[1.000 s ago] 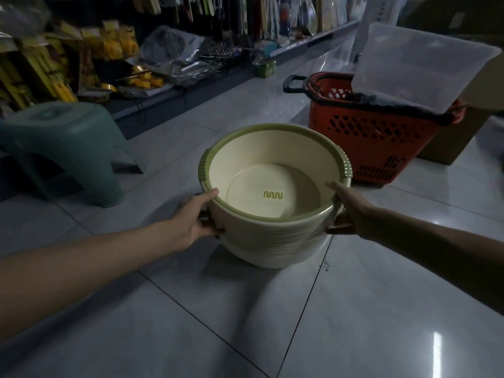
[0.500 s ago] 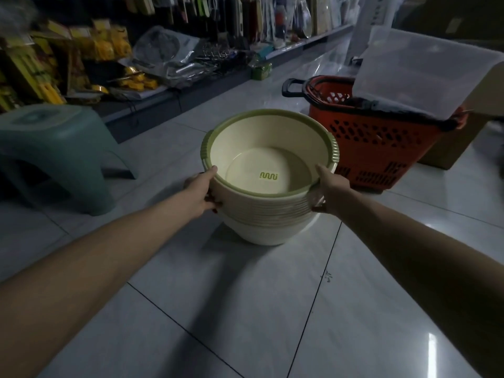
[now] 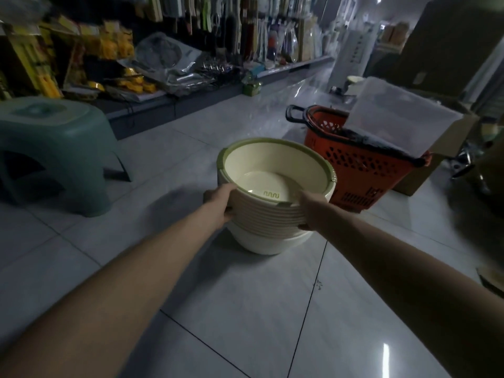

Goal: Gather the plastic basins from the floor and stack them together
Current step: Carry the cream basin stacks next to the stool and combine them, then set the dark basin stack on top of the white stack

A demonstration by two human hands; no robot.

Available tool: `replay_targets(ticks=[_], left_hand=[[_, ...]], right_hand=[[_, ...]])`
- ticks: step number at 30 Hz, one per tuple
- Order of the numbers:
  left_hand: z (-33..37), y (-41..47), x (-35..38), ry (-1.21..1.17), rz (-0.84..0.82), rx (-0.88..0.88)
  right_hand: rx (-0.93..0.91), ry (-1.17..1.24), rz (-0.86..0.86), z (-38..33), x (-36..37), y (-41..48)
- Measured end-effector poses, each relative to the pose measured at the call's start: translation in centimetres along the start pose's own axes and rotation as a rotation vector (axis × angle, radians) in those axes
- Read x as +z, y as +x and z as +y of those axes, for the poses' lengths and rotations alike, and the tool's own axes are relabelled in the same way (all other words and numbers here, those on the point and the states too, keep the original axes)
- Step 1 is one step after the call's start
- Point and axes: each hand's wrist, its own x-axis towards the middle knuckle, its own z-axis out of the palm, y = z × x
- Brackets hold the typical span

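A stack of several cream plastic basins with a green top rim stands in the middle of the tiled floor. The topmost basin shows a small green wavy logo on its bottom. My left hand grips the stacked rims on the left side, thumb on top. My right hand grips the rims on the right side, fingers tucked under them. The stack tilts a little toward me. Another cream basin sits far back near a white column.
A red shopping basket with a clear plastic lid leaning on it stands just behind the stack. A cardboard box is to its right. A teal plastic stool stands at left. A low shelf of goods runs along the back.
The view has lifted and pulled back. Both hands have slid nearer to me along the rims, and the stack now looks tilted toward me.
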Motion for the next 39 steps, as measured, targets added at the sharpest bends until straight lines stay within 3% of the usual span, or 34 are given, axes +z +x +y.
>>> replay_targets(ticks=[9, 12, 16, 27, 34, 39], left_hand=[[3.9, -3.2, -4.0, 0.006, -0.223, -0.021], [6.1, -3.8, -7.0, -0.052, -0.240, 0.043], [8.3, -5.1, -12.9, -0.075, -0.213, 0.110], [12.2, -12.8, -33.7, -0.083, 0.235, 0.321], [8.1, -22.1, -46.8, -0.001, 0.664, 0.317], [5.1, -31.2, -52.0, 0.161, 0.975, 0.261]], right_hand=[[-0.002, 0.043, -0.259, -2.3, 4.6, -10.2], [0.046, 0.128, -0.376, -4.1, 8.0, -12.4], [-0.066, 0.061, -0.573, -7.0, 12.8, -15.1], [-0.375, -0.156, -0.907, -12.6, 28.8, -25.4], [-0.456, -0.405, -1.216, -7.0, 39.8, -34.4], [-0.598, -0.664, -1.420, -1.7, 44.5, -38.9]])
